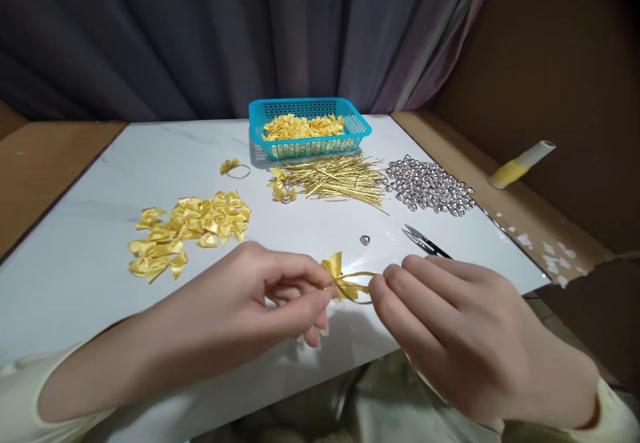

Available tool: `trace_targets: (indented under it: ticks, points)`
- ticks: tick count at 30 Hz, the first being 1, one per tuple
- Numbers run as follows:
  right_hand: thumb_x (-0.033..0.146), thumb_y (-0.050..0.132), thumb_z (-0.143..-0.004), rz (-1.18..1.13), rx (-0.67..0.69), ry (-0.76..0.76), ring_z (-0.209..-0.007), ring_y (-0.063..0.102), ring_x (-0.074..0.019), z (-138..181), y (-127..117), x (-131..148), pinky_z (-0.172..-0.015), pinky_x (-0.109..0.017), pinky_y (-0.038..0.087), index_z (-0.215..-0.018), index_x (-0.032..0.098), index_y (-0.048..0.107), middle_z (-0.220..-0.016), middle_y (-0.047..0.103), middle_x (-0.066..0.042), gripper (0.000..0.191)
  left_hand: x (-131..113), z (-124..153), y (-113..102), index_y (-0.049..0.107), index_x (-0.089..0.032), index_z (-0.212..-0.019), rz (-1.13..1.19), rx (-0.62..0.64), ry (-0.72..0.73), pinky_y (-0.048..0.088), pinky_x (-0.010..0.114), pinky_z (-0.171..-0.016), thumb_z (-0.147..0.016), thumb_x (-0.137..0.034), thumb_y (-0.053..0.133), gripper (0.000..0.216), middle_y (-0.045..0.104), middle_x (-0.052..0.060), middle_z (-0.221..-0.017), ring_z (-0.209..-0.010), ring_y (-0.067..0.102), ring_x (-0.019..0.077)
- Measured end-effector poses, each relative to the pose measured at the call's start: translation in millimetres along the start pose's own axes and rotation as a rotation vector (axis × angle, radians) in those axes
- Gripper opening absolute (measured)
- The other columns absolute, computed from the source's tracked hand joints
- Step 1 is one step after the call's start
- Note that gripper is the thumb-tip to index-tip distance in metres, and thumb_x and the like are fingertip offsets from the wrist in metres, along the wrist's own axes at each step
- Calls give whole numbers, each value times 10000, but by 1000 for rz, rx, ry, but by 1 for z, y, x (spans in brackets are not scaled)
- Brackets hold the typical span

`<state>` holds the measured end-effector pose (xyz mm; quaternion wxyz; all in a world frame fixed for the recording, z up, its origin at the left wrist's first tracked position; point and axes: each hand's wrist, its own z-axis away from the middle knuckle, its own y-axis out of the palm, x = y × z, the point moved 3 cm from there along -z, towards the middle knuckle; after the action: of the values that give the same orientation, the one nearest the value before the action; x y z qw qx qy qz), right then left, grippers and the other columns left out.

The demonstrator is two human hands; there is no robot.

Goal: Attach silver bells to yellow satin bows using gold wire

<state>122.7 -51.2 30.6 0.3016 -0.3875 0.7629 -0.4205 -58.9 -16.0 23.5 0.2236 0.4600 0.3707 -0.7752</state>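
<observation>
My left hand [280, 293] pinches a small yellow ribbon bow [336, 268] over the near edge of the white table [100, 256]. A thin gold wire [357, 276] loops out from the bow. My right hand [450, 316] pinches the other end of that wire loop, fingers closed. A single silver bell [365, 239] lies on the table just beyond the bow. Small black snips [425, 242] rest right behind my right hand.
A heap of yellow bows [187, 230] lies at the left. A blue basket [356, 122] with more bows stands at the back. In front of it lie gold wires [335, 176] and silver bells [430, 186]. Two finished bow pieces [233, 168] [281, 190] lie nearby. A yellow-and-white tube [520, 164] rests at the right.
</observation>
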Motion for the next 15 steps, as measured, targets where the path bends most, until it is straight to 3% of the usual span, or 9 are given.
trace_targets:
  ticks: [15]
  points:
    - [31, 416, -786, 3, -95, 71, -490, 328, -180, -1, 5, -1, -429, -339, 226, -594, 183, 579, -512, 454, -23, 294, 0, -3, -2, 726, -221, -702, -123, 18, 55, 478, 130, -552, -902, -301, 541, 284, 734, -53, -620, -586, 662, 91]
